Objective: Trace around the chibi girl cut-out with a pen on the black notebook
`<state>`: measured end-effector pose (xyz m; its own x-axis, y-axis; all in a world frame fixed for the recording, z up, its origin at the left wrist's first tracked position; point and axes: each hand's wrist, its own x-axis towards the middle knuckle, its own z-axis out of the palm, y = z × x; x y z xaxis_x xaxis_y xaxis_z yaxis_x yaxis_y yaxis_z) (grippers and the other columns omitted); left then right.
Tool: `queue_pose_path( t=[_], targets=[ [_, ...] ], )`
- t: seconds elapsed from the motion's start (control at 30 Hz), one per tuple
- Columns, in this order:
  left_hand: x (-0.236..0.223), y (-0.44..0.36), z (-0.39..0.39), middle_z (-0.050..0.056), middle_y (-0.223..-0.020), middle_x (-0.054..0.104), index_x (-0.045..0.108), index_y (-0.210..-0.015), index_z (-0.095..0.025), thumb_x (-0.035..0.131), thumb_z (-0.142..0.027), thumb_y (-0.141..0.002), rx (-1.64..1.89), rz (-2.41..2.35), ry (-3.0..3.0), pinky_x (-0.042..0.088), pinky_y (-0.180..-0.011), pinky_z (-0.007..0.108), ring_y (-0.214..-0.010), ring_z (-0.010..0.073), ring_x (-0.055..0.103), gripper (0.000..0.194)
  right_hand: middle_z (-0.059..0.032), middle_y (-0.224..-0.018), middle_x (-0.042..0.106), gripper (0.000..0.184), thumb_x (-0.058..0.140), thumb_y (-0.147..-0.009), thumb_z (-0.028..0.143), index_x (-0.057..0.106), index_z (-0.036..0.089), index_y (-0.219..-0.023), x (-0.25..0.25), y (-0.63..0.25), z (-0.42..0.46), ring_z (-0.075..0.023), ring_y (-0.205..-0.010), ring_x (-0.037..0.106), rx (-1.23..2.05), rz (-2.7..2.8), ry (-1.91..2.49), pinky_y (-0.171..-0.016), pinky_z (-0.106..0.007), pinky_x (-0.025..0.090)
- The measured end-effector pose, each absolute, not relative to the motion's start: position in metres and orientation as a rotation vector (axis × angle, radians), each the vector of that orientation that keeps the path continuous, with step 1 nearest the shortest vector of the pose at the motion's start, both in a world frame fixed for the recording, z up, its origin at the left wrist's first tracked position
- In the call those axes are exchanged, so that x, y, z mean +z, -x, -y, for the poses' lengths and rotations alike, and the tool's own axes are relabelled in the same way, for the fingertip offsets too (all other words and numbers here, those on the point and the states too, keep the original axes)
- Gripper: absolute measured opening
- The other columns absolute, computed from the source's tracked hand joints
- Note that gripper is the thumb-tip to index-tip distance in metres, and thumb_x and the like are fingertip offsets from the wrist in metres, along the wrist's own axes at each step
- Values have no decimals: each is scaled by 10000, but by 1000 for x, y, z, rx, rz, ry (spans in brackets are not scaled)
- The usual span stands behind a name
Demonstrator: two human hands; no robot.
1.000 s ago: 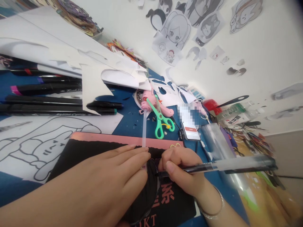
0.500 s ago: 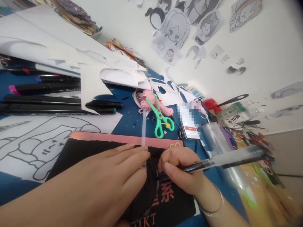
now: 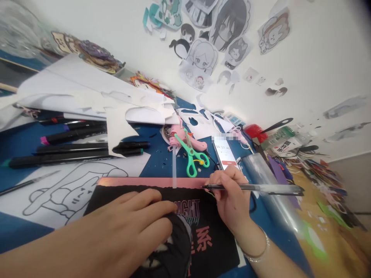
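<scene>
My left hand (image 3: 127,227) lies flat, fingers stretched out, on a black printed sheet (image 3: 199,239) with pink lettering and a pink top strip. My right hand (image 3: 232,197) is closed round a clear-barrelled black pen (image 3: 255,188), held level with its tip at the sheet's upper right edge, just below the pink strip. A bracelet sits on my right wrist. A translucent glue stick (image 3: 174,170) lies across the pink strip just beyond my fingers.
Green scissors (image 3: 191,154) and a pink glue gun (image 3: 185,139) lie behind the sheet, a phone (image 3: 224,153) to their right. Black markers (image 3: 72,152) and white paper offcuts (image 3: 87,96) lie at left above a line drawing (image 3: 66,189). Cartoon cut-outs cover the wall (image 3: 319,58); scraps litter the right side.
My right hand lifted the pen off the dark drawing and moved it up to the sheet's top right edge. My left hand slid back towards me. The view tilted upward.
</scene>
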<state>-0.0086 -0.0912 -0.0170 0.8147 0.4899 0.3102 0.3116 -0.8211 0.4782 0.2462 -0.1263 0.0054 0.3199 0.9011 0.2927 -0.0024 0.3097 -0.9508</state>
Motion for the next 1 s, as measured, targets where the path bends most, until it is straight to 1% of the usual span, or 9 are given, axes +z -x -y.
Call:
queue_pose_path(
  t=[0.07, 0.17, 0.23, 0.33, 0.4, 0.53, 0.73, 0.9, 1.0],
  targets=[
    [-12, 3, 91, 87, -1311, 767, 678, -1194, -295, 886, -318, -513, 522, -542, -2738, 545, -1039, 490, -1151, 394, 697, 712, 91, -436, 458, 381, 687, -930, 277, 455, 252, -629, 4, -246, 126, -123, -439, 437, 761, 1035, 1094, -522, -260, 487],
    [-6, -3, 89, 140, -1313, 742, 620, -1304, -254, 911, -492, -601, 546, -595, -2730, 616, -870, 457, -1104, 404, 718, 798, 91, -431, 451, 388, 699, -907, 284, 444, 248, -617, 3, -246, 126, -118, -434, 422, 758, 977, 1086, -497, -248, 452],
    [-3, -3, 85, 111, -1263, 756, 572, -1356, -272, 854, -556, -677, 568, -647, -2577, 636, -770, 406, -1018, 360, 759, 789, 91, -429, 453, 390, 711, -888, 284, 441, 244, -609, 3, -245, 125, -110, -429, 420, 776, 924, 1080, -490, -238, 450],
    [1, 0, 76, -2, -1092, 787, 601, -1244, -334, 837, -347, -630, 451, -643, -2432, 618, -670, 328, -853, 277, 777, 658, 89, -431, 469, 398, 736, -858, 287, 441, 238, -595, 5, -244, 123, -104, -429, 441, 809, 849, 1075, -488, -230, 468],
    [2, 2, 70, -18, -1163, 783, 611, -1229, -358, 777, -213, -594, 386, -565, -2469, 628, -778, 348, -972, 286, 779, 671, 88, -435, 475, 402, 750, -846, 292, 444, 236, -591, 6, -244, 123, -101, -426, 448, 813, 826, 1069, -476, -224, 463],
    [5, -2, 69, 23, -1414, 716, 546, -1404, -372, 683, -128, -555, 369, -431, -2527, 591, -1017, 424, -1262, 330, 692, 893, 90, -437, 466, 419, 763, -851, 315, 445, 237, -589, 6, -244, 122, -101, -424, 459, 809, 812, 1078, -472, -225, 464],
    [6, -12, 89, 44, -1272, 761, 583, -1340, -310, 675, -159, -712, 505, -625, -2577, 638, -951, 431, -1169, 310, 719, 653, 86, -451, 477, 382, 762, -869, 378, 505, 235, -627, 4, -244, 121, -118, -442, 497, 774, 833, 1114, -454, -223, 458],
    [-8, -12, 102, 106, -1505, 638, 446, -1484, -298, 796, -190, -648, 584, -793, -2657, 556, -1101, 568, -1370, 402, 596, 912, 35, -560, 628, 281, 699, -944, 417, 649, 211, -761, 0, -243, 124, -117, -469, 532, 761, 908, 1090, -442, -208, 425],
    [-8, -13, 99, 83, -1454, 674, 424, -1472, -313, 732, -160, -661, 584, -716, -2634, 587, -1051, 540, -1332, 369, 621, 881, 6, -643, 693, 297, 680, -988, 478, 709, 209, -865, -2, -243, 127, -124, -518, 571, 751, 996, 1052, -499, -229, 481]
  ],
)
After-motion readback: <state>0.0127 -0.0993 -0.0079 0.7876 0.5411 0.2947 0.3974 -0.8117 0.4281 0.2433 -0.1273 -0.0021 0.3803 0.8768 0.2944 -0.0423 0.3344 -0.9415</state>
